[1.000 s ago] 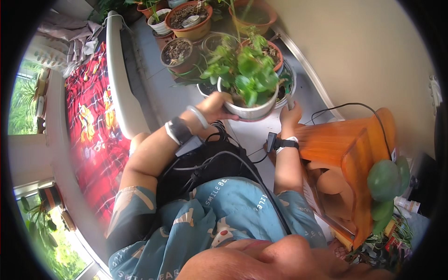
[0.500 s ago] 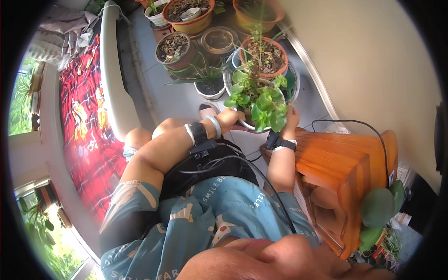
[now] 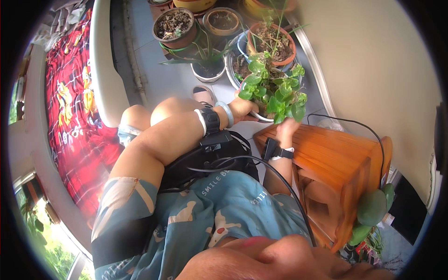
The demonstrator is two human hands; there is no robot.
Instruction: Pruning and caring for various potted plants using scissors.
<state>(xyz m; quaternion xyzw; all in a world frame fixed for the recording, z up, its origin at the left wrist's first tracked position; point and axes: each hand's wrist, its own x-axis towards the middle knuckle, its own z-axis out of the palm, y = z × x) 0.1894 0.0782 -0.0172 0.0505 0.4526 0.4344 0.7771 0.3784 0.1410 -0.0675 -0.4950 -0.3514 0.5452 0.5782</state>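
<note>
Plant: green and round-leaved, it sits between one and two o'clock from the centre of your view, rooted in a white pot that its own leaves largely cover.
Left hand: it is at about eight o'clock on that pot, your fingers closed on its side by the rim; leaves hide some of the tips.
Right hand: it is at about five o'clock of the plant, just under the lowest leaves; your fingers are mostly covered, so I cannot tell whether they grip the pot or only touch it.
Wrists: you wear a black band and a pale bracelet on the left, and another dark band on the right.
Orange pot: it stands beyond your plant, at one o'clock, with soil and thin stalks in it.
Spiky plant: near half past eleven, in a pale-rimmed pot on the floor.
Brown pot: at eleven o'clock, filled with lumpy soil.
Slipper: also at eleven, closer to you, by your knee.
Wooden cabinet: at three o'clock, just beside your right forearm.
Red checked cloth: at nine o'clock, beyond a long white board.
</note>
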